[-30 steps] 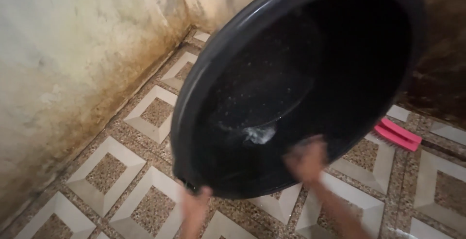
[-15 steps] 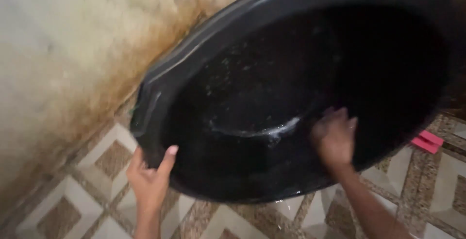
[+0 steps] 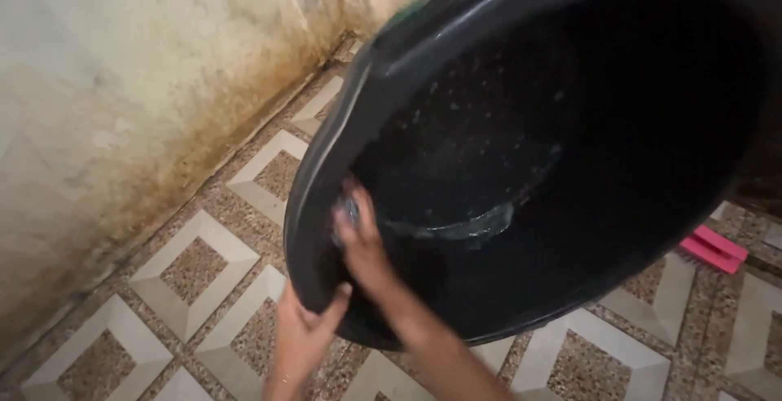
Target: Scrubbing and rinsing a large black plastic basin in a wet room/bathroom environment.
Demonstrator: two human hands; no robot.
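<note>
I see a big round black plastic tub [image 3: 570, 149] filling the centre and upper right of the frame, tipped up on its lower edge so its open mouth faces me and down-left. Its inside is smooth, glossy, and wet, with a little foamy water [image 3: 456, 226] pooled low. My left hand [image 3: 303, 337] pinches the lower rim at bottom centre, thumb inside. My right hand [image 3: 364, 246] presses on the inner wall, fingers curled over something small and pale; I can't tell what. A stained plaster wall [image 3: 122, 108] is at left, a patterned tile floor [image 3: 195, 279] sits below, and a pink brush [image 3: 714, 249] lies at right.
</note>
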